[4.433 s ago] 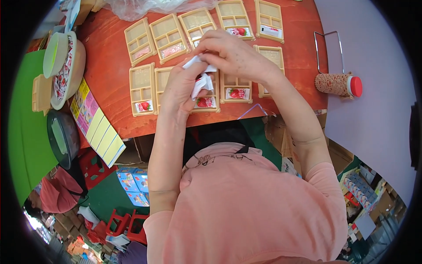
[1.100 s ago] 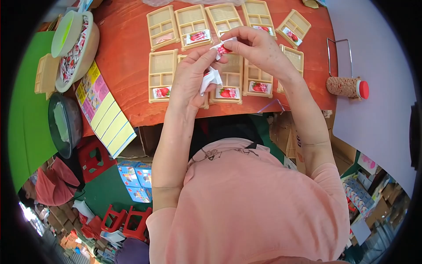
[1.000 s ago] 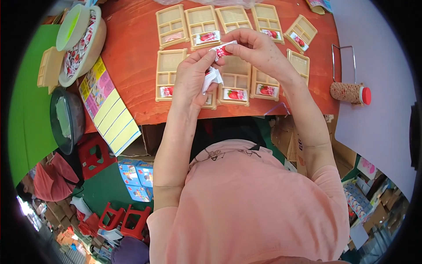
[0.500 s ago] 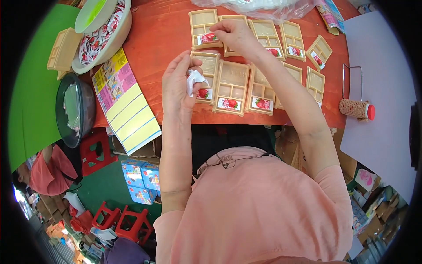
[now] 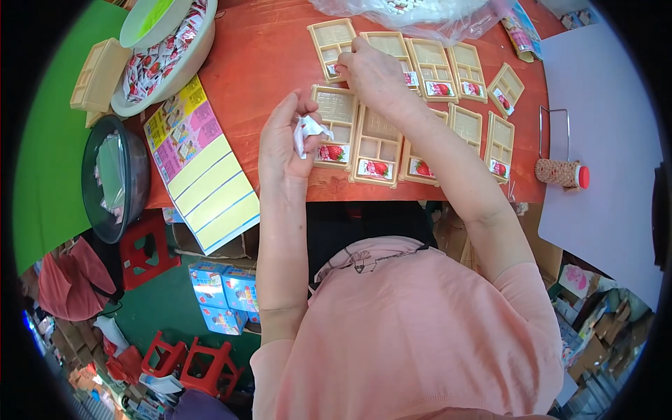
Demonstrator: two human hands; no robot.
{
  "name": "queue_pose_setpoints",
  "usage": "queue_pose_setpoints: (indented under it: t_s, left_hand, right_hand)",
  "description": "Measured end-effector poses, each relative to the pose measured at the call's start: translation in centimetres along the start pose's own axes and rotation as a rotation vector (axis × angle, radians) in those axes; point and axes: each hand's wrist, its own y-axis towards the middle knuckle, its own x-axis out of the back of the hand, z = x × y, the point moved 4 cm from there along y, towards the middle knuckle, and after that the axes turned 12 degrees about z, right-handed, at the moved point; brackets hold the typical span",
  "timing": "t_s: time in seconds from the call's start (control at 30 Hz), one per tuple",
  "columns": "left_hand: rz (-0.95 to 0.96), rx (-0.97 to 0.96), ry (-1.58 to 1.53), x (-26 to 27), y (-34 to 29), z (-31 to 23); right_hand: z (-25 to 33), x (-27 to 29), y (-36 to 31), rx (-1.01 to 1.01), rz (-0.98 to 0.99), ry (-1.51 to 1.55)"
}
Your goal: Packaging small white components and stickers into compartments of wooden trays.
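Note:
My left hand [image 5: 285, 140] is curled around small white sachets [image 5: 308, 133], palm turned up, left of the near row of trays. My right hand [image 5: 374, 75] reaches over the far-left beige compartment tray [image 5: 332, 33], fingers bent down at its lower right corner. A strawberry-print sachet [image 5: 332, 69] shows beside the thumb; what the fingertips grip is hidden. Several more beige trays stand in two rows, among them a near tray [image 5: 378, 126] with a strawberry sachet [image 5: 375, 169] in its bottom compartment. My right forearm covers part of the near row.
A white basin [image 5: 203, 42] of sachets stands at the far left beside stacked beige trays [image 5: 98, 73]. Below are a dark bowl [image 5: 133, 175] and a printed card sheet [image 5: 210, 182]. A clear plastic bag [image 5: 427, 19] lies behind; a red-capped jar [image 5: 560, 173] sits right.
My right hand has shifted slightly and bent lower over the far-left tray, which now sits at more of a slant. My left hand keeps its hold on the sachets.

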Motion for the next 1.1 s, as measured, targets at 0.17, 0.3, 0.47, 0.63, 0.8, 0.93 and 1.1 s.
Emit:
queue_pose_setpoints:
  t_s: [0.17,0.3,0.47,0.63,0.8,0.93,1.1]
  left_hand:
    - [-0.061,0.035,-0.263,0.9,0.4,-0.2]
    - [-0.209,-0.088,-0.199,0.9,1.0,0.5]
    - [-0.093,-0.246,-0.083,-1.2,-0.3,1.5]
    - [-0.142,-0.223,-0.141,-1.9,-1.7,3.3]
    - [-0.094,-0.261,-0.106,-0.8,-2.9,-2.7]
    - [-0.118,-0.471,0.017,0.9,-3.4,-11.8]
    - [-0.497,-0.846,0.382,0.6,-1.0,-24.2]
  right_hand:
    - [1.6,0.4,-2.0,0.112,-0.086,0.210]
    - [6.4,3.3,-7.6,0.475,-0.284,0.548]
    - [8.4,1.4,-9.3,0.351,-0.283,0.660]
    - [8.3,1.3,-9.1,0.317,-0.159,0.504]
    - [11.0,5.0,-10.8,0.404,-0.181,0.666]
    - [9.3,5.1,-12.3,0.518,-0.015,0.593]
    - [6.1,5.5,-14.5,0.319,0.089,0.678]
